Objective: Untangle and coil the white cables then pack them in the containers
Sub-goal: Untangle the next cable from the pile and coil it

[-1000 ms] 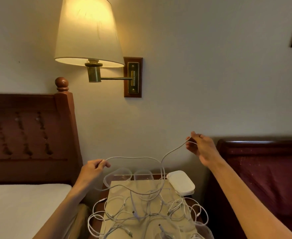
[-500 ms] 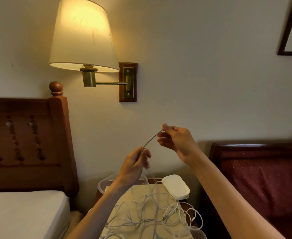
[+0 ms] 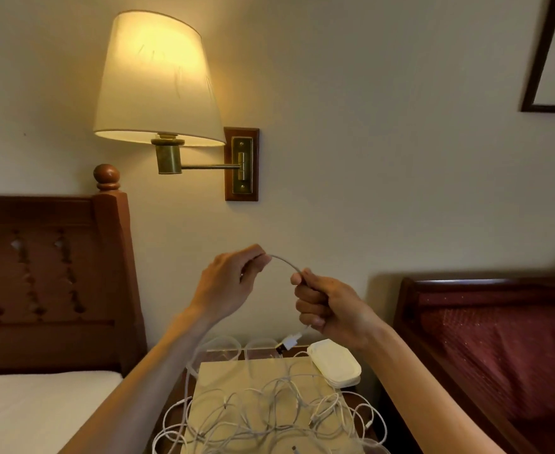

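Note:
A white cable (image 3: 286, 262) arcs between my two raised hands above the nightstand. My left hand (image 3: 230, 283) pinches one part of it and my right hand (image 3: 325, 306) is closed around another. The cable's USB plug (image 3: 287, 343) hangs below my right fist. A tangle of white cables (image 3: 269, 411) lies on a beige sheet (image 3: 230, 375) on the nightstand. Clear plastic containers (image 3: 223, 350) stand at the back, and a stack of white lids (image 3: 335, 363) lies at the back right.
A lit wall lamp (image 3: 158, 80) hangs above and to the left of my hands. A wooden headboard (image 3: 50, 273) and white mattress (image 3: 33, 407) are at left; a dark red bed (image 3: 498, 348) is at right. A framed picture (image 3: 554, 54) hangs top right.
My hands were wide apart stretching the cable, then came together. My right hand has now dropped and closed round the cable, with the plug hanging under it.

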A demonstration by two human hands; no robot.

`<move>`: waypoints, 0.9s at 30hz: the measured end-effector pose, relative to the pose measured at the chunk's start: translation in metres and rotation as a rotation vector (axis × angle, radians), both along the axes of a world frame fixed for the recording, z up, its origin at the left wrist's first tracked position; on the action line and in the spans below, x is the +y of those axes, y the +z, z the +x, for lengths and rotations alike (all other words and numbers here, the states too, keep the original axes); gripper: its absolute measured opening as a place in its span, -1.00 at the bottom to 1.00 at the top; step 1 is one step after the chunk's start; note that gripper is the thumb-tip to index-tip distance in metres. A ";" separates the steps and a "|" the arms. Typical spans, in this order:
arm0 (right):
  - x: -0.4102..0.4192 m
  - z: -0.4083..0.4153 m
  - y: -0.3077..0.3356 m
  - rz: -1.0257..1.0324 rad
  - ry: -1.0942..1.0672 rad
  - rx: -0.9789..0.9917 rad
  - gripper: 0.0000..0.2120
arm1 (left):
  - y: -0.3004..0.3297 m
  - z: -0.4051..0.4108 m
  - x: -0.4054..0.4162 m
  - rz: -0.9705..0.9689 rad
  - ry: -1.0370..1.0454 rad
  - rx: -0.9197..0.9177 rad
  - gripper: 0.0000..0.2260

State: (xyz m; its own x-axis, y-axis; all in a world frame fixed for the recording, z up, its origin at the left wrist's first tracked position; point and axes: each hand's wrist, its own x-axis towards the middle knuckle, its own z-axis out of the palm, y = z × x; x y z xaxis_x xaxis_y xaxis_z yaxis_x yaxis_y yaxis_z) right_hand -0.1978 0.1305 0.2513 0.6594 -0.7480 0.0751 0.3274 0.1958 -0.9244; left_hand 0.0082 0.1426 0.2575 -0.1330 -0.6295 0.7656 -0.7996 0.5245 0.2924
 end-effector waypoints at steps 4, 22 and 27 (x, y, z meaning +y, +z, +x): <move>0.006 -0.003 0.009 0.072 0.088 -0.034 -0.74 | -0.005 0.014 0.001 0.018 0.004 0.025 -0.76; 0.017 0.028 -0.026 -0.694 -0.897 0.474 -0.77 | 0.032 -0.024 0.011 0.649 -0.329 1.192 -0.69; 0.066 0.059 -0.030 0.150 0.039 -0.122 -0.75 | 0.045 -0.013 -0.004 0.539 -0.194 1.302 -0.68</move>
State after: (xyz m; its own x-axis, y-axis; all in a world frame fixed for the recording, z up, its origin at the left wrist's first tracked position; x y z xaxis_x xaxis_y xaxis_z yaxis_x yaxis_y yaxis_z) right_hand -0.1392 0.1964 0.2210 0.6811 -0.7308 0.0457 0.4247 0.3435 -0.8376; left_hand -0.0053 0.1381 0.3030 0.3523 -0.9322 0.0827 0.2621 0.1831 0.9475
